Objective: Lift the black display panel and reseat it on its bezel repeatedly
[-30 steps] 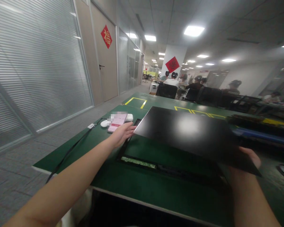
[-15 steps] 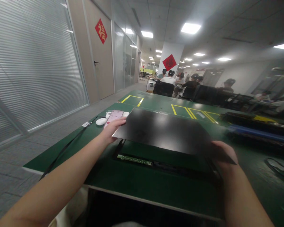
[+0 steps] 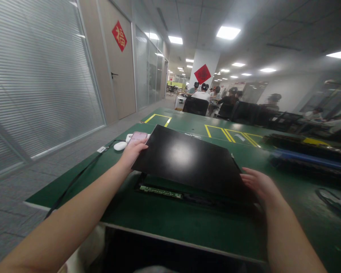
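Note:
A thin, glossy black screen panel is tilted above the green table, its left side raised. My left hand is closed on the panel's left edge, with the thumb on the top face. At the right edge, my right hand has its fingers stretched out and a little apart; the fingertips are at the edge, and whether they touch it I cannot tell. Beneath the panel lies a black frame, mostly hidden. A green circuit board strip shows along the frame's near side.
Beyond my left hand lie a phone and a white rounded object, with a black cable running to the table's left edge. Blurred dark and blue items are at right. Yellow tape outlines mark the table's far part. People sit farther back.
The panel has come down on its right side and shifted slightly left. My right hand has loosened from the panel's right corner, its fingers now stretched out. My left hand keeps its grip.

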Demonstrator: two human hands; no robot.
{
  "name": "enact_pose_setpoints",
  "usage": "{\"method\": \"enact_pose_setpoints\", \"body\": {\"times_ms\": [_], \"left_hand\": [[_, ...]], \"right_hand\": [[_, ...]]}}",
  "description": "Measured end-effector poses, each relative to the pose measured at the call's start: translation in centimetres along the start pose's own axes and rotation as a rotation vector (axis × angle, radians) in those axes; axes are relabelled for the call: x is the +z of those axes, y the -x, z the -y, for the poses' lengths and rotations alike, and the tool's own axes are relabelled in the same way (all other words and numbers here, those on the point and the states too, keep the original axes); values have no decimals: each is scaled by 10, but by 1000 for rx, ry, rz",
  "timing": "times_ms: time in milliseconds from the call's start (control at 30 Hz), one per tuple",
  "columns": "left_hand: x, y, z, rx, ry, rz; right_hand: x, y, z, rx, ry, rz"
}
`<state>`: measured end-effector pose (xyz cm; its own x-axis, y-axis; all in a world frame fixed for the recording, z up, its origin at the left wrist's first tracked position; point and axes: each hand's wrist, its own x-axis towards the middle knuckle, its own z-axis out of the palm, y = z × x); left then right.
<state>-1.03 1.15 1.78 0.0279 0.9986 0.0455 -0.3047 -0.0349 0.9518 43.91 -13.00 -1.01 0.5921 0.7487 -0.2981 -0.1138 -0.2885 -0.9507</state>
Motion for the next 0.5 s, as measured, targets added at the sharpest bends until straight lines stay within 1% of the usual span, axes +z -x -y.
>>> {"method": "enact_pose_setpoints", "body": {"times_ms": [67, 133, 233, 333, 433, 500], "left_hand": [[0, 1, 2, -43, 11, 9], [2, 4, 2, -74, 29, 28], [5, 8, 1, -103, 43, 44], [4, 8, -1, -117, 24, 33], [0, 5, -3, -110, -7, 14], [-3, 3, -4, -101, -10, 25]], "right_hand": [[3, 4, 2, -19, 33, -68], [5, 8, 3, -25, 61, -93], [8, 11, 5, -26, 109, -111], [9, 12, 4, -50, 154, -118], [11, 12, 3, -110, 203, -103], [12, 12, 3, -150, 226, -101]]}}
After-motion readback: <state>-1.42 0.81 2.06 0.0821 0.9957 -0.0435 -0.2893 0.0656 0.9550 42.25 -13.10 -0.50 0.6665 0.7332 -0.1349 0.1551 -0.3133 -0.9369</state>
